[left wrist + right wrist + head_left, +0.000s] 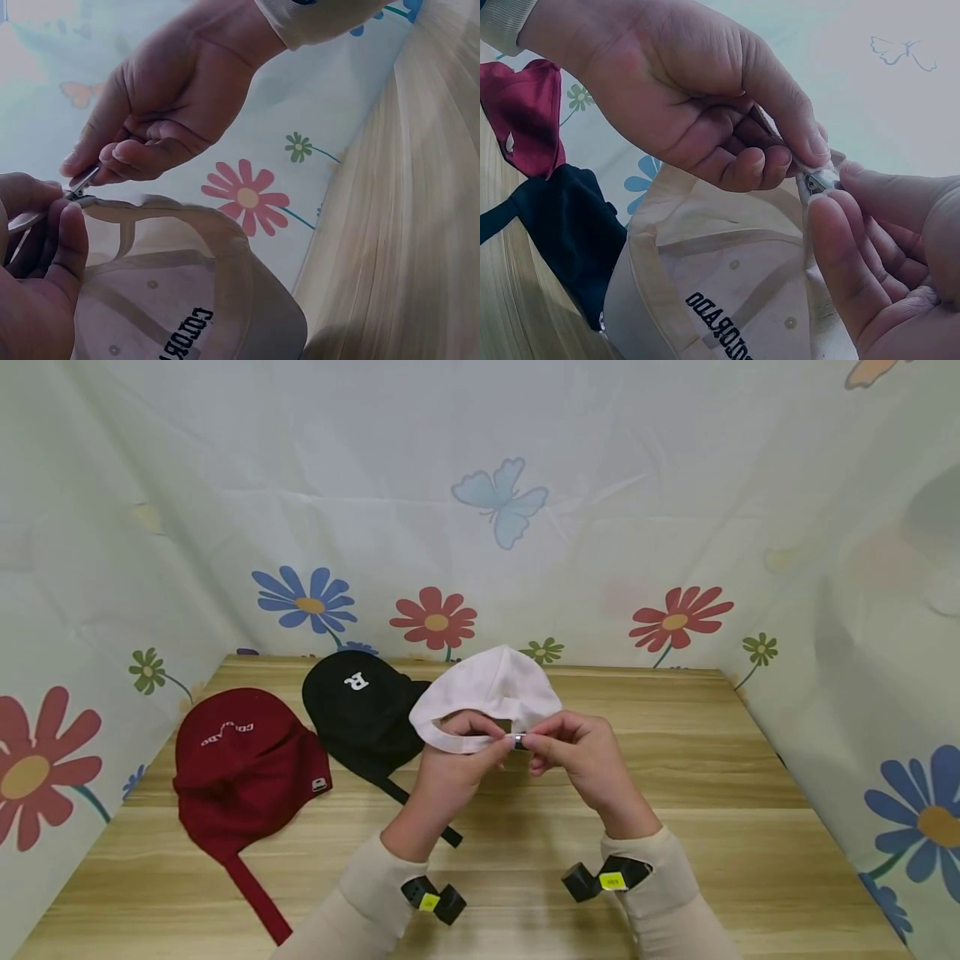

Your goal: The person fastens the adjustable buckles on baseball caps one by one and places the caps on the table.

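Observation:
A white baseball cap [491,681] is held above the table, its back opening and strap towards me. My left hand [459,764] pinches the cap's back strap between thumb and fingers. Right beside it, my right hand [588,760] pinches the small metal buckle [518,741] on that strap. The raised buckle clasp [85,177] shows between the fingertips of both hands in the left wrist view. Dark lettering [721,326] appears inside the cap in the right wrist view. Fingertips partly hide the strap's end.
Left on the wooden table [675,827] lie a dark red cap [240,768] and a black cap [363,718], each with its strap stretched towards me. The black cap lies partly behind the white one. A flowered cloth [360,485] surrounds the table at the back and sides.

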Tool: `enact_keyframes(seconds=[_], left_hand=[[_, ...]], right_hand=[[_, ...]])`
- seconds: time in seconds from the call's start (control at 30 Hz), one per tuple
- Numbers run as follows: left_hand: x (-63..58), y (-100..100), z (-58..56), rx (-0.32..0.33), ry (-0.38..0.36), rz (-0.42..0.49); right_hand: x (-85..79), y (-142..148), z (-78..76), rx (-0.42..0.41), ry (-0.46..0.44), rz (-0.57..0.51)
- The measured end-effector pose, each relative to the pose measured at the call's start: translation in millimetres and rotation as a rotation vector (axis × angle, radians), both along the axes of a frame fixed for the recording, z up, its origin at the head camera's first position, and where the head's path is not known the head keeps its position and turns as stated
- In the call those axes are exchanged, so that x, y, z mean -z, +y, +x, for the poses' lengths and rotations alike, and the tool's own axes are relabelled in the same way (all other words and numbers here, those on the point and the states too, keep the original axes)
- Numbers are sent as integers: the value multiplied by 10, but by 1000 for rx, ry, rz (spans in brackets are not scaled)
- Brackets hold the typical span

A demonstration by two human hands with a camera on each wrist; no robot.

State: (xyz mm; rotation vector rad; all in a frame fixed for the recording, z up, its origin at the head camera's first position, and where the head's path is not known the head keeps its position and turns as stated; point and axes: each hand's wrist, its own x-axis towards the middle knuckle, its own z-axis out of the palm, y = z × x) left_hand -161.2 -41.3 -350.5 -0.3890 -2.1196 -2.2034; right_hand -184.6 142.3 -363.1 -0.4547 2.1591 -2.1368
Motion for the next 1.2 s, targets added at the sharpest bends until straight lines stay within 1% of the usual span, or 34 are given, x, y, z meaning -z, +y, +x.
enact_keyframes(seconds=[0.27, 0.43, 0.67, 0.87, 1.1, 1.2], left_hand=[[31, 8, -6, 9, 1, -17], [55, -7, -17, 17, -16, -19], [91, -32, -17, 59, -48, 53], [136, -32, -43, 79, -37, 18], [279, -20, -122, 77, -3, -33], [312, -9, -142, 75, 2, -43]], right_hand=[[5, 11, 2, -15, 16, 5], [8, 13, 2, -15, 17, 3], [15, 27, -7, -8, 26, 4], [13, 32, -4, -7, 30, 12], [7, 31, 6, -9, 28, 5], [11, 32, 7, -9, 29, 11]])
